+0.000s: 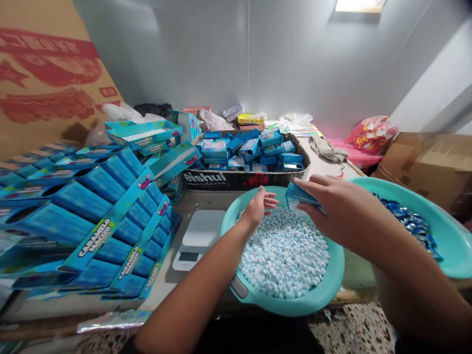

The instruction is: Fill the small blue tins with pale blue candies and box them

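Note:
A turquoise basin [334, 290] full of small white and pale blue candies [285, 255] stands in front of me. Over its far left part is my left hand [258, 205], fingers stretched apart and nothing seen in them. My right hand [324, 199] grips a small blue candy box [298, 195] above the basin's far right side, the box tilted toward the candies. Behind the basin, a black cardboard tray [250, 181] holds many similar blue boxes [250, 147]. My right hand covers part of the gripped box, so its opening is hidden.
Left of the basin lies a white kitchen scale [201, 231]. Stacked blue display cartons [99, 236] filled with boxes crowd the left side. Another turquoise basin [452, 246] with shiny blue caps [409, 221] stands right. A grey cloth [328, 149] and cardboard boxes [424, 167] lie beyond.

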### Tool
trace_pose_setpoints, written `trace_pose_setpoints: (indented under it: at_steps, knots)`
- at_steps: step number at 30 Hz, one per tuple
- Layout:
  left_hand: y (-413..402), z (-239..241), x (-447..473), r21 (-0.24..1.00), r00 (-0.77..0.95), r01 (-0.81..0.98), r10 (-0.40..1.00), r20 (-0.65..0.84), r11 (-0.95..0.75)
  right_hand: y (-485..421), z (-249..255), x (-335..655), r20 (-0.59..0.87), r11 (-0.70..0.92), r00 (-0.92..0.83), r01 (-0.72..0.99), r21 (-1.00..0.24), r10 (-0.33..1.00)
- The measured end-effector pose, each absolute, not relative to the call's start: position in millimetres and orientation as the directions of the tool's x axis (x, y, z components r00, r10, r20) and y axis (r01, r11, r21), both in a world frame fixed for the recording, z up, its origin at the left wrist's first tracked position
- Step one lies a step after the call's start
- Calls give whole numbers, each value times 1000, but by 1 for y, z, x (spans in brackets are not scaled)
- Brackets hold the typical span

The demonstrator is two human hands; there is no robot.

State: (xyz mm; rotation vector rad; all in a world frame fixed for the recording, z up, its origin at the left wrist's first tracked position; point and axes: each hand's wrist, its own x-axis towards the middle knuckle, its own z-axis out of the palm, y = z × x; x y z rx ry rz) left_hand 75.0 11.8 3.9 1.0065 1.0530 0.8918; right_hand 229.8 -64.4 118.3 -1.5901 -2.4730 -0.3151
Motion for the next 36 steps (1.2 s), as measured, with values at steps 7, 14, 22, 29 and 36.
trace_pose_setpoints:
  at_steps: [7, 14, 22, 29, 36]
  knots:
    - [12, 1, 75, 951, 254, -124, 935, -247, 285, -44, 102, 216, -225, 486, -458, 870, 86, 860]
    - [15, 1, 76, 930, 321, -158, 908, -269, 331, -48, 118, 204, -22, 546, -549, 827, 135, 836]
    - [16, -5, 74, 928, 286, -121, 908, -308, 353, -50, 119, 214, -27, 496, -500, 848, 187, 866]
    - [15, -3, 74, 960, 307, -95, 925, -222, 262, -50, 106, 215, -275, 481, -426, 858, 179, 862]
    - [15, -3, 77, 967, 363, -103, 914, -183, 234, -66, 128, 223, 19, 456, -471, 861, 225, 882]
